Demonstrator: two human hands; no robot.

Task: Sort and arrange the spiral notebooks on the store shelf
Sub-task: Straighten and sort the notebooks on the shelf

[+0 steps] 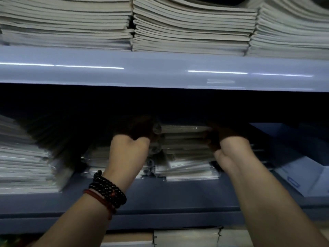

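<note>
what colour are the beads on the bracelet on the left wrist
The beaded bracelet is black, beside a red cord; head view shows it.

Nothing legible; a small blue label (293, 183) on the white box (306, 168) — too blurred to read.

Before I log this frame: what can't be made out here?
- Head view: fingers of the left hand and right hand are lost in shadow under the upper shelf, so neither grip on the middle stack is readable.
- Covers in that stack: only edges show, blurred behind plastic wrap.
- Back of the lower shelf: black shadow.
- The box at right: cut by the frame edge; label too small.
</note>
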